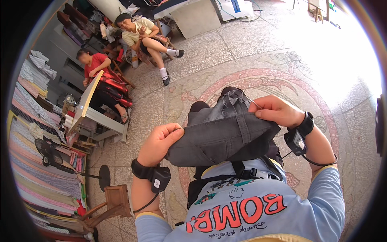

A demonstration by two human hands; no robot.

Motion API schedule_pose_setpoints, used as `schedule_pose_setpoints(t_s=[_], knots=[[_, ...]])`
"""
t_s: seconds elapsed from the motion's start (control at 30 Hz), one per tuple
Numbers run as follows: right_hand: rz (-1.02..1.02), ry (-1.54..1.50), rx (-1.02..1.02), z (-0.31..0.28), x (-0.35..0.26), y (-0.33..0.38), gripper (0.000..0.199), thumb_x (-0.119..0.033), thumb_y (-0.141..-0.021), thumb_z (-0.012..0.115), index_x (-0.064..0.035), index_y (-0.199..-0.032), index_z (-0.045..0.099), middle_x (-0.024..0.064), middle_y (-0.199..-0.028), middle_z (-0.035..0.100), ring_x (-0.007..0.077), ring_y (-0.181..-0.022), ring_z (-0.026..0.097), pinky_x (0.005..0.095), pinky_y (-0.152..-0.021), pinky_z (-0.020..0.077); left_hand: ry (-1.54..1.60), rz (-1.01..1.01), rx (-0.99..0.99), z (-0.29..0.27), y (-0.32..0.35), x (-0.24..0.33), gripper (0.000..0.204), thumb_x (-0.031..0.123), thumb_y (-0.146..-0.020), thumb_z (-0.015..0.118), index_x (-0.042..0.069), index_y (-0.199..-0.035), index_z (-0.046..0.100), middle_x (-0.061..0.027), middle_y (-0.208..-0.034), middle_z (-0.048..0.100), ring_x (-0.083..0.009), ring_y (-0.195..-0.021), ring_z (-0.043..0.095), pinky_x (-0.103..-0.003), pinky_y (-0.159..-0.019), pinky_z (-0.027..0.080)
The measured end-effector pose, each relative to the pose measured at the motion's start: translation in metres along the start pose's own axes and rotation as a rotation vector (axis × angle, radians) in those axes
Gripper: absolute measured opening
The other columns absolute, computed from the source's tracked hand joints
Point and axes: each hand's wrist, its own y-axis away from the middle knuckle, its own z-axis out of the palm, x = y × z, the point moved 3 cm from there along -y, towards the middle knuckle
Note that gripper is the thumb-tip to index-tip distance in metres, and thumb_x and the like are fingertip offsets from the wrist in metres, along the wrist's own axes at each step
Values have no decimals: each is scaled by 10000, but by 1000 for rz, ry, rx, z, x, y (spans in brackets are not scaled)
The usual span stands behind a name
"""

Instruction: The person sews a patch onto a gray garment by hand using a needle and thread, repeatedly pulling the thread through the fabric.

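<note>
Garment [219,139], dark grey with a belt-looped waistband, is held up between both hands in front of the chest. Left hand [159,143] is closed on the waistband's left end, thumb on top. Right hand [276,111] is pinched on the upper right edge, frayed fabric bunched just left of that grip. Black wrist straps [142,169] with small devices are worn. Patterned stone floor [225,52] is seen beyond the grip.

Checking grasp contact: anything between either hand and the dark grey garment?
Nothing visible. The left hand pinches the dark grey garment directly at its left edge, and the right hand grips its upper right edge, bare skin on cloth. The wrist straps with small black devices sit behind the hands, clear of the cloth.
</note>
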Motion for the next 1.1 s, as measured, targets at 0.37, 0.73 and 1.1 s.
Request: schedule_pose_setpoints(t_s=[0.37, 0.73, 1.1], knots=[[126, -337, -45, 6, 37, -23, 166, -101, -884, 482, 12, -978, 561, 6, -884, 588, 41, -818, 525, 198, -734, 425, -615, 479, 3, 47, -22, -15, 531, 170, -744, 678, 32, -1213, 471, -142, -1129, 528, -270, -1046, 526, -338, -904, 396], [154, -365, -167, 17, 46, -20, 186, -125, -905, 479, 10, -1016, 546, 12, -902, 604, 31, -816, 546, 186, -706, 448, -776, 470, -91, 69, -25, -14, 559, 320, -770, 668, -14, -1178, 482, -223, -1050, 587, -370, -947, 580, -384, -801, 467], [181, -268, -147, 22, 64, -30, 194, -135, -891, 493, 12, -1006, 547, 9, -906, 596, 50, -853, 537, 203, -746, 433, -790, 554, -50, 62, -31, -44, 467, 294, -825, 587, 14, -1182, 479, -198, -1045, 586, -370, -911, 576, -382, -778, 472]])
